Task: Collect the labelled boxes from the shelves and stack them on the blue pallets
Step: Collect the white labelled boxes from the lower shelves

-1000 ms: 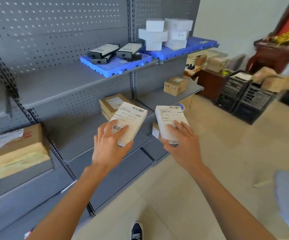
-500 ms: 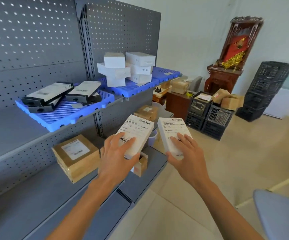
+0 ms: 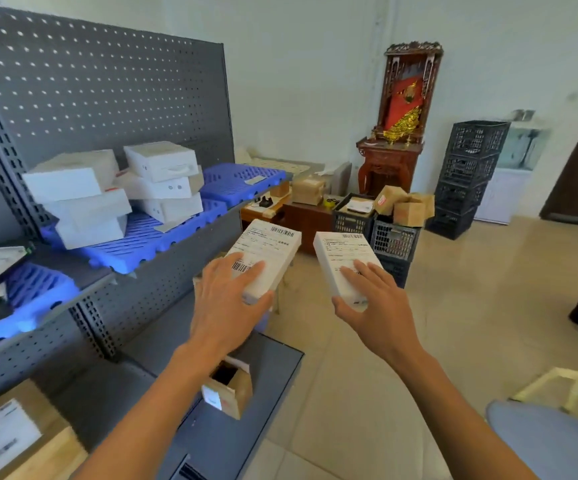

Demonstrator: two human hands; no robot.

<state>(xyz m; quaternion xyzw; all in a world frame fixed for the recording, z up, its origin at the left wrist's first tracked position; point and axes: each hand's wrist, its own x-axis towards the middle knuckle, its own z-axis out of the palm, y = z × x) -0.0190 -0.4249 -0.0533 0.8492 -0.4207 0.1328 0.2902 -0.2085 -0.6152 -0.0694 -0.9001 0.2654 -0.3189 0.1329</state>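
Note:
My left hand (image 3: 227, 299) grips a white labelled box (image 3: 269, 249) by its near end, label and barcode facing up. My right hand (image 3: 376, 306) holds a second white labelled box (image 3: 343, 254) the same way. Both boxes hover in the aisle, right of the grey shelving. A blue pallet (image 3: 163, 237) on the upper shelf carries several stacked white boxes (image 3: 114, 192). Its far end (image 3: 242, 180) is bare except for a small slip. Another blue pallet (image 3: 34, 292) lies at the left, partly cut off.
A small open cardboard box (image 3: 228, 388) sits on the bottom shelf under my left arm. A brown labelled carton (image 3: 14, 441) is at the lower left. Black crates (image 3: 389, 237) with cardboard boxes, a taller crate stack (image 3: 467, 174) and a wooden cabinet (image 3: 389, 164) stand ahead.
The view has swung right along the shelving. The pallet with white boxes has come closer and moved left. Both hands still carry their boxes out in front.

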